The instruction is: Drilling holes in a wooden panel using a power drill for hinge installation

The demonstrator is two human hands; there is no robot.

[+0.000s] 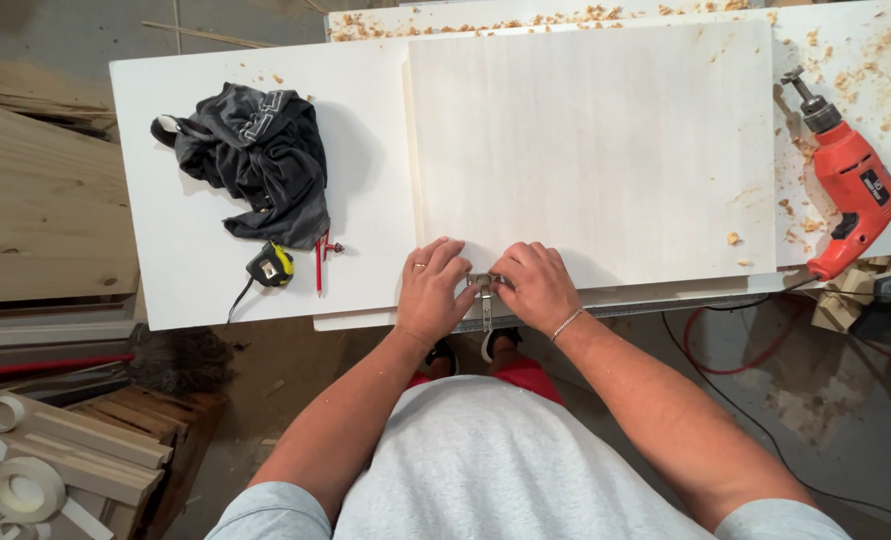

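A pale wooden board (595,150) lies flat on a white worktable (195,270). At the board's near edge both hands pinch a small metal fitting (485,290), whose strip hangs down over the edge. My left hand (432,290), with a ring, grips it from the left. My right hand (537,285), with a wrist chain, grips it from the right.
A red electric drill (850,185) lies at the right among wood shavings. A dark crumpled cloth (255,160), a black-and-yellow tape measure (270,266) and a red pencil (318,262) lie at the left. Wooden planks (35,210) and tape rolls (20,490) sit lower left.
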